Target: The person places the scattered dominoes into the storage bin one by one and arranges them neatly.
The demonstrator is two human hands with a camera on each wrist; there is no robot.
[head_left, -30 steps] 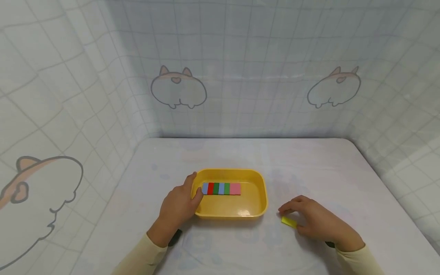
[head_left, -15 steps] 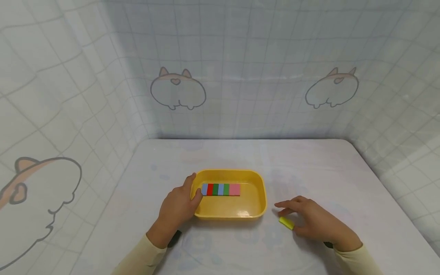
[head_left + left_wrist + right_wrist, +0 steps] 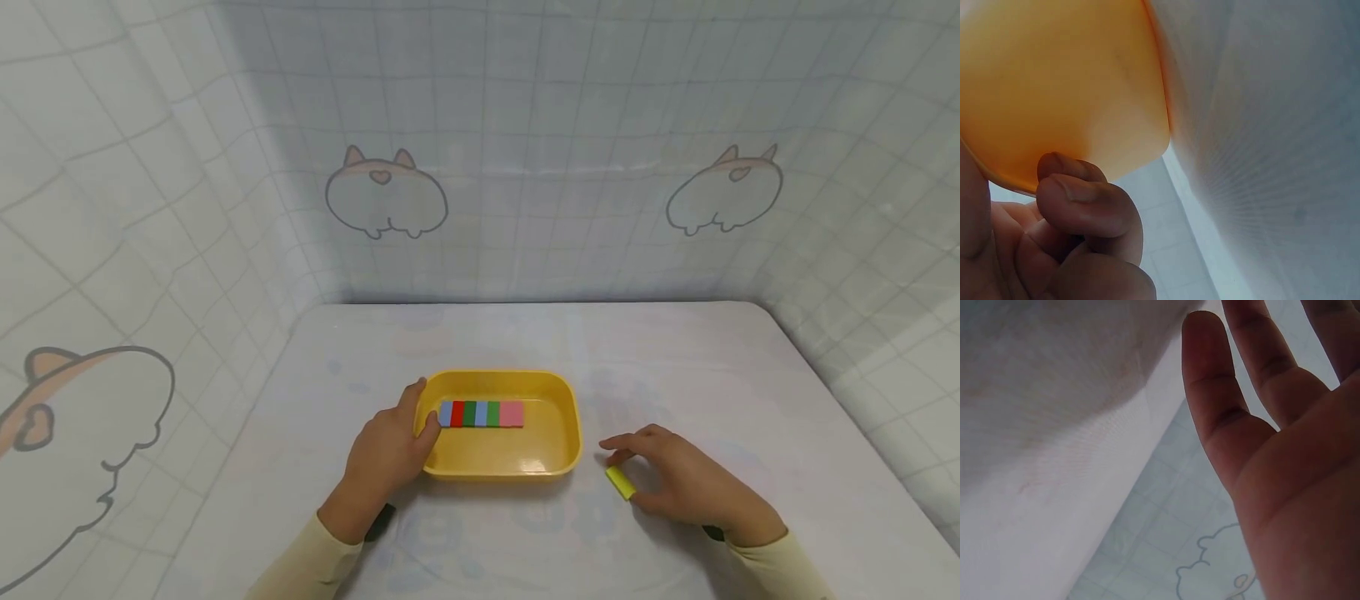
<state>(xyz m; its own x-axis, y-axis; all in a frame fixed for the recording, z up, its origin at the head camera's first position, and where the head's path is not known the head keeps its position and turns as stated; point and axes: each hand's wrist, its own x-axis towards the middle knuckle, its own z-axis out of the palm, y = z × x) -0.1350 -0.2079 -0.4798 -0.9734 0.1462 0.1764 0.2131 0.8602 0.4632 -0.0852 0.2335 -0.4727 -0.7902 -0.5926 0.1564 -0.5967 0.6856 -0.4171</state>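
A shallow yellow plastic tray [image 3: 495,454] lies on the table. Inside, along its left half, is a row of small flat tiles [image 3: 481,414] in light blue, red, green and pink. My left hand [image 3: 386,450] grips the tray's left end, thumb over the rim; from the left wrist view, curled fingers [image 3: 1091,209] sit under the tray's outer wall. To the right of the tray, my right hand [image 3: 686,483] pinches a small yellow-green tile [image 3: 620,482] between thumb and a fingertip, at or just above the table. The right wrist view shows the palm and fingers, but not this tile.
A pale patterned cloth covers the table [image 3: 525,542]. White grid-patterned curtains [image 3: 555,233] with cartoon animal drawings stand behind it and on both sides. Dark wrist-worn pieces [image 3: 380,522] show under both wrists.
The yellow-green tile has turned steeper in my right fingers and shifted slightly left with the hand. My left hand and the tray stay in place.
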